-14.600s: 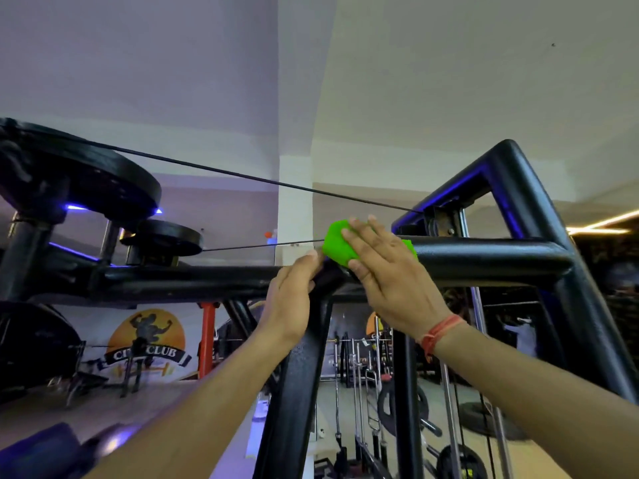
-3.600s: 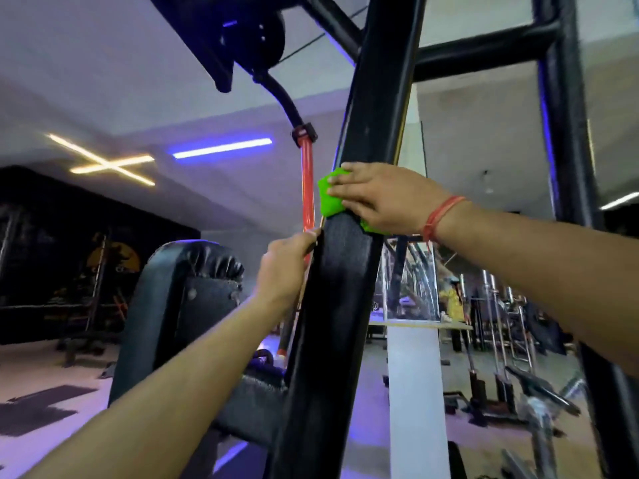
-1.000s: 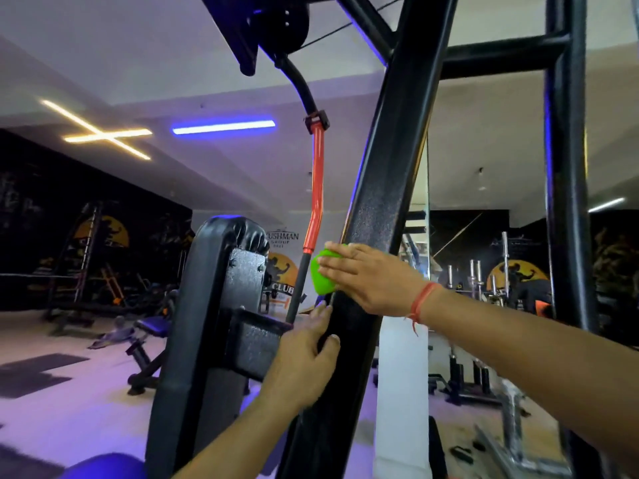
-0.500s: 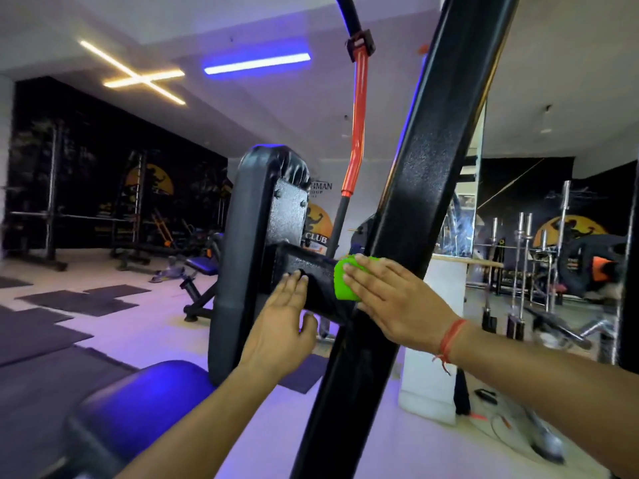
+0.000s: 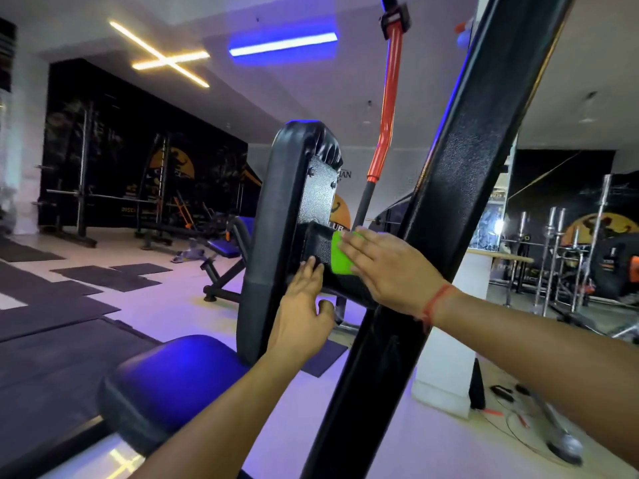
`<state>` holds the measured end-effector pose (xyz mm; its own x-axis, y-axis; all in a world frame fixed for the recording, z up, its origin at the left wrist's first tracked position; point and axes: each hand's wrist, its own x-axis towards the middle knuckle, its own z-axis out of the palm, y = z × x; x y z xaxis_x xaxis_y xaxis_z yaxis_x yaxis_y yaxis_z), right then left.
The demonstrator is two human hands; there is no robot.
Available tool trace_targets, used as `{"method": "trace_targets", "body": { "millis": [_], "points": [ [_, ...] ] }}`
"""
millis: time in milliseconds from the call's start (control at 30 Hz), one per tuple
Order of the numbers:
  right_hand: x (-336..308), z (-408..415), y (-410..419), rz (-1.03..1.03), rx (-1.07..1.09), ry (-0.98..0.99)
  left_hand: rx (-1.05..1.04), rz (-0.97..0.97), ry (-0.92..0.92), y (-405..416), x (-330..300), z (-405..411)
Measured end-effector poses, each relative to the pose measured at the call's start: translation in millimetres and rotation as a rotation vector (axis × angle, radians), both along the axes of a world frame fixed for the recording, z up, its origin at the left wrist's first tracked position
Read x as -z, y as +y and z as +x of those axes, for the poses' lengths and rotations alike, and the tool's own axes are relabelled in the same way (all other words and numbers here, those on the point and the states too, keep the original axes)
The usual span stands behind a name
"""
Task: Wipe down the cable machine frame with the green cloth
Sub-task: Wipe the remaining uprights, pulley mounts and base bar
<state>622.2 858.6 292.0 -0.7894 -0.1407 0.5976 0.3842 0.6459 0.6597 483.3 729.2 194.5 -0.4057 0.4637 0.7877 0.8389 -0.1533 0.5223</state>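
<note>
Green cloth (image 5: 339, 254): small, bright green, pressed flat against the black bracket (image 5: 320, 248) that joins the back pad to the frame; only its left part shows, the rest is covered by the right hand. Right hand (image 5: 387, 271): laid over the cloth with fingers straight and close together, palm toward the bracket, fingertips reaching just past the cloth's upper edge; a red thread band (image 5: 436, 303) sits on the wrist. Left hand (image 5: 304, 312): below and left of the cloth, fingers straight and together with tips touching the lower face of the bracket beside the back pad, thumb bent out to the right; it holds nothing. Frame (image 5: 460, 188): thick black textured post, leaning from lower centre to upper right, passing just behind the right hand. Back pad (image 5: 273, 223): black, upright, seen edge-on, with a speckled metal plate (image 5: 320, 190) bolted to its rear. Seat (image 5: 173, 382): blue cushion, below the left forearm. Red bar (image 5: 389, 102): hangs from above, between pad and frame, black below its lower bend. Background: dark floor mats (image 5: 86, 278), a blue bench (image 5: 224, 247), racks along a dark wall, crossed yellow ceiling lights (image 5: 166, 60) and a blue strip light (image 5: 283, 44); chrome bars stand at far right.
</note>
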Motion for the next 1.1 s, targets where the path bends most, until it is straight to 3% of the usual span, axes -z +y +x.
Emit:
{"method": "trace_targets", "body": {
  "millis": [100,267,500,700,767,867,900,967,1033,1100],
  "points": [
    [-15.1,-32.9,-12.3,-0.127,0.007,0.019,-0.001,0.005,-0.023,-3.0,1.1,0.3],
    [19.2,26.3,9.8,0.179,-0.033,-0.179,-0.013,-0.025,0.026,-4.8,7.9,-3.5],
    [11.3,-19.4,-7.0,0.168,-0.024,-0.155,-0.108,-0.061,0.070,4.4,18.9,3.6],
    [32.6,60.8,16.6,0.247,-0.064,-0.329,-0.060,-0.054,-0.006,7.7,24.2,12.2],
    [24.9,71.3,21.9,0.249,-0.073,-0.244,-0.037,-0.057,-0.034,9.3,24.1,20.8],
    [50.6,64.0,17.5,0.104,-0.053,0.046,0.033,-0.066,-0.036,10.5,28.6,32.9],
    [73.9,60.3,15.0,0.076,-0.067,0.051,0.052,-0.081,-0.016,10.6,34.1,34.7],
    [113.3,59.3,13.1,0.083,-0.085,-0.125,0.101,-0.129,0.011,9.1,48.7,37.5],
    [112.6,60.9,14.2,0.121,-0.108,-0.229,0.147,-0.196,-0.010,4.7,64.6,39.7],
    [96.9,59.2,14.6,0.106,-0.072,-0.137,0.195,-0.259,-0.055,1.5,82.1,41.9]
  ]
}}
